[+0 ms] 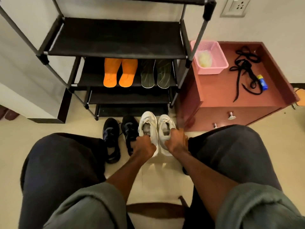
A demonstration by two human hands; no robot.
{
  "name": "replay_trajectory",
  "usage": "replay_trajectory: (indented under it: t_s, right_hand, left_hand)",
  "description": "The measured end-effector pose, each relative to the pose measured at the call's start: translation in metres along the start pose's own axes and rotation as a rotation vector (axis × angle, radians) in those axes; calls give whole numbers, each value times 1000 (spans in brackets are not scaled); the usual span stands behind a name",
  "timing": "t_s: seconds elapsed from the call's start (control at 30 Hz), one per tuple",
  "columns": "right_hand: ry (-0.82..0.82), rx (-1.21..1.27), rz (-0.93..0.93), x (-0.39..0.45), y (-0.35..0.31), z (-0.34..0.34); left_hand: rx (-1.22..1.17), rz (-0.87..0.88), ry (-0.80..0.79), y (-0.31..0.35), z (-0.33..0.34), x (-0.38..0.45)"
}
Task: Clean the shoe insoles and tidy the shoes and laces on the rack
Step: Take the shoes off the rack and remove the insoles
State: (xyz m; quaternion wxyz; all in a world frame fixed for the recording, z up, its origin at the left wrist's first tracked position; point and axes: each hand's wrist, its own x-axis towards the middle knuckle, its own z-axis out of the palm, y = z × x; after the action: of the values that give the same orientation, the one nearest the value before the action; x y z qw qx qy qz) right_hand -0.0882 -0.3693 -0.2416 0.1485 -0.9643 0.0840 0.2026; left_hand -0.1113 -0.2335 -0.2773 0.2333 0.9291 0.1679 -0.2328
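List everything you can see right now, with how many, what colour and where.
shoe rack: one, black, against the wall
orange insoles: two, orange, side by side on the rack's second visible shelf
dark insoles: two, dark green, same shelf, right of the orange pair
black shoes: two, black, on the floor before the rack
white shoes: two, white, on the floor right of the black pair
cabinet: one, reddish brown, right of the rack
basket: one, pink, on the cabinet
laces: a tangle, black, on the cabinet
small bottle: one, blue and yellow, beside the laces
wall socket: one, white, upper right
left hand: grips the left white shoe
right hand: grips the right white shoe
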Motion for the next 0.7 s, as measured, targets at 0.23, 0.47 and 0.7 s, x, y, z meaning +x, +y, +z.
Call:
replay_trajectory:
  t_s: [0.23,0.47,0.7]
  right_hand:
    - [-54,-25,194,78,7,62]
    - [-296,-66,179,124,25,126]
    - [-418,-212,129,124,31,142]
  left_hand:
    - [48,-60,-56,-4,68,85]
    - [4,16,-161,-38,141,125]
    - [-123,40,-136,-47,149,133]
